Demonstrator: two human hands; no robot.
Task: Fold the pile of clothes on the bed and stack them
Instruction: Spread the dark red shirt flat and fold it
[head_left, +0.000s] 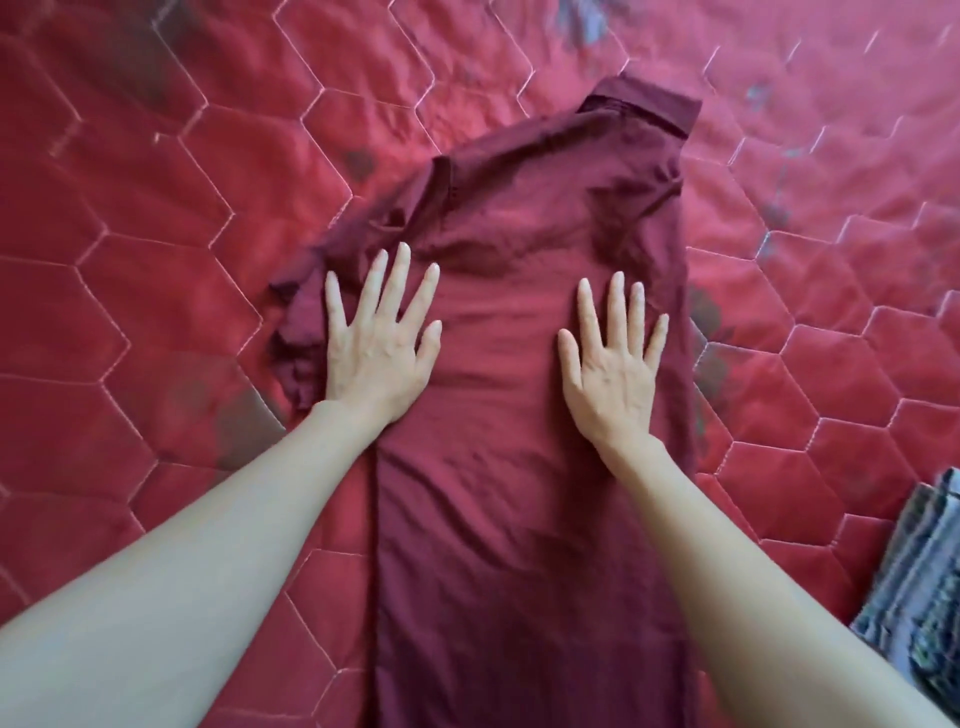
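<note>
The bed (156, 260) filled your view, covered by a red quilt stitched in pale hexagons with faint grey blotches. Along its middle lay the shirt (519, 467), dark maroon, face down, running from the near edge of the view up to its collar (644, 106) at the far end. Its right side was already folded in to a straight edge, while the left sleeve (301, 322) lay bunched and rumpled beyond your left hand. Both your bare forearms reached in from below. Your left hand (376, 353) rested palm down on the shirt near its left edge, fingers straight and spread, gripping nothing. Your right hand (613, 374) lay flat on the shirt's right half in the same way, fingers straight and slightly fanned, well apart from the left. At the right edge of the view, on the quilt and clear of the shirt, lay a folded blue-grey patterned cloth (919, 587), only partly in view.
</note>
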